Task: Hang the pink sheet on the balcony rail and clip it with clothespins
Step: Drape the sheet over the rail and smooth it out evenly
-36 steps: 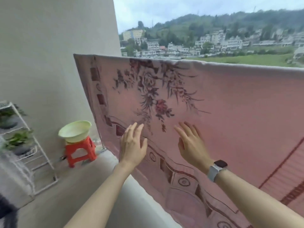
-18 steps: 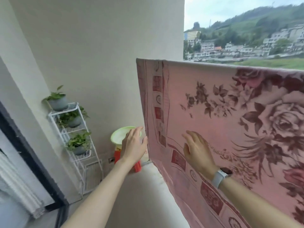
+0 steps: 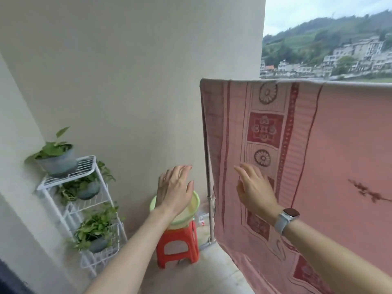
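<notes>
With the sheet (image 3: 318, 166) draped over the rail at 2 o'clock and no pins on it yet, we judge wind could drag it off while our left hand (image 3: 174, 190) and right hand (image 3: 254, 189) hover spread, gripping nothing.

Both arms reach forward, the left hand (image 3: 175, 188) and right hand (image 3: 255, 188) flat, fingers extended, holding nothing.

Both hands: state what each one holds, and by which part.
Nothing is held. The left hand hovers open over the pale green plastic basin; the right hand is open, fingers spread, in front of the pink patterned sheet, with no grip.
</notes>
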